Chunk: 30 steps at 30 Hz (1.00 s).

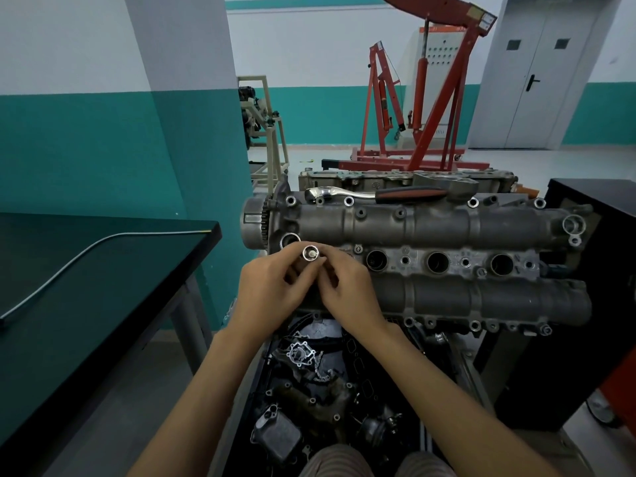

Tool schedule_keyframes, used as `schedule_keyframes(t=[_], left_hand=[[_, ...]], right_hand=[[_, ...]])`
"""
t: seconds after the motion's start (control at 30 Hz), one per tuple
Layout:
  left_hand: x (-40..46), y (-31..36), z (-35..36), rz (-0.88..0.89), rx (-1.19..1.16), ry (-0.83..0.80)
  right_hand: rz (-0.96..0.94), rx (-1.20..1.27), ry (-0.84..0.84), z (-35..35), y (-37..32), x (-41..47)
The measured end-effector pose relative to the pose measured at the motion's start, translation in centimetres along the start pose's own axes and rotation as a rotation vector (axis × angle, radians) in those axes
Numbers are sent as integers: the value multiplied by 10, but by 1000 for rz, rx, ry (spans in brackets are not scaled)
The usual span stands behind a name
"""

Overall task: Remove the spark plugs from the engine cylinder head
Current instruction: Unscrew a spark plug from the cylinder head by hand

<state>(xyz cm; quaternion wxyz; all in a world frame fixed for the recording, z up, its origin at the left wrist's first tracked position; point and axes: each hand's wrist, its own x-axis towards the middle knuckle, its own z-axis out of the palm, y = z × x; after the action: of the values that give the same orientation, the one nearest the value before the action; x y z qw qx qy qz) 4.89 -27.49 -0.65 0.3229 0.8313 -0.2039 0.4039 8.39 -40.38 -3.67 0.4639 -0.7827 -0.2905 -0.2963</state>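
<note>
You have both hands over the head's (430,225) left end, above the first plug well. Your left hand (266,290) curls its fingers round a chrome socket (310,253), mouth tilted up toward you, probably so you can see inside. A pale plug (311,251) tip sits in that round mouth. Your right hand (347,287) pinches the socket's lower part with bent fingers, likely steadying it to push the plug out. Three dark round wells (437,262) line the middle of the head; whether plugs remain in them you cannot tell. The ratchet (371,193), polished steel with a black-and-red grip, lies along the far edge, within reach. The casting looks rough, dull grey.
</note>
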Motion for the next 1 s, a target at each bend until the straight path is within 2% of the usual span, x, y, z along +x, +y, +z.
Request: schedule_keyframes(t=[0.13, 0.47, 0.63, 0.9, 1.0], left_hand=[[1, 3, 7, -103, 24, 73], [-2, -3, 4, -34, -8, 47], [1, 3, 13, -126, 18, 116], [-2, 0, 3, -1, 22, 15], [-2, 1, 5, -30, 26, 46]], right_hand=[[146, 16, 27, 2, 1, 3], [-27, -28, -31, -1, -2, 1], [142, 19, 4, 1, 0, 3], [13, 8, -53, -3, -4, 1], [30, -26, -31, -1, -3, 1]])
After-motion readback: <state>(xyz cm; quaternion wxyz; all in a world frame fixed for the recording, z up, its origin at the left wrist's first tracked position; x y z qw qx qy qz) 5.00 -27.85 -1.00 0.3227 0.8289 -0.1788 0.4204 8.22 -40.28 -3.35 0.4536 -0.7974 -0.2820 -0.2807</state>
